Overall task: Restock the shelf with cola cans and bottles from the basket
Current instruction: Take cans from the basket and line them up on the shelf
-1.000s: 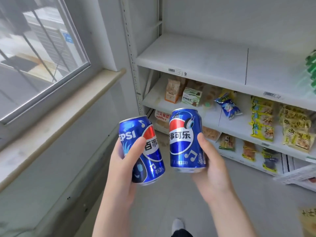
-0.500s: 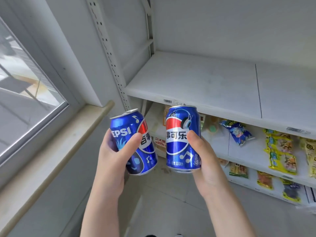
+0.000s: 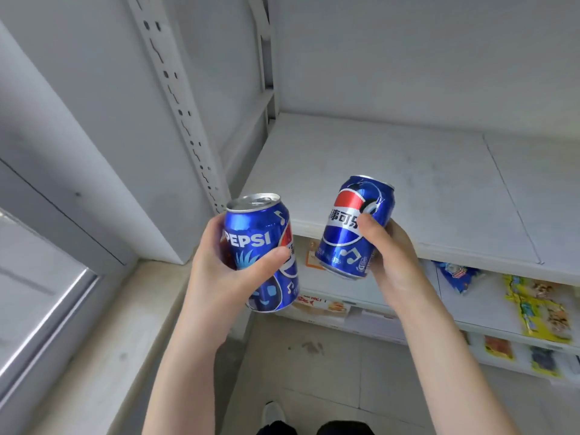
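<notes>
A bare white shelf board (image 3: pixel 392 183) is filling the upper right of the view, and it is looming larger than a second ago as the person is stepping in. Below the shelf, snack packets (image 3: pixel 533 302) are lying on the lower tiers. Both cans are rising toward the shelf's front edge. The left hand (image 3: pixel 216 274) is wrapping its fingers and thumb round the left cola can (image 3: pixel 260 243), holding it nearly upright just off the shelf's front left corner. The right hand (image 3: pixel 395 259) is clamping the right cola can (image 3: pixel 351 227), which is tipping rightward and now overlapping the shelf's front lip. Neither can is resting on the shelf yet, so placing is probably beginning. The basket is not showing.
</notes>
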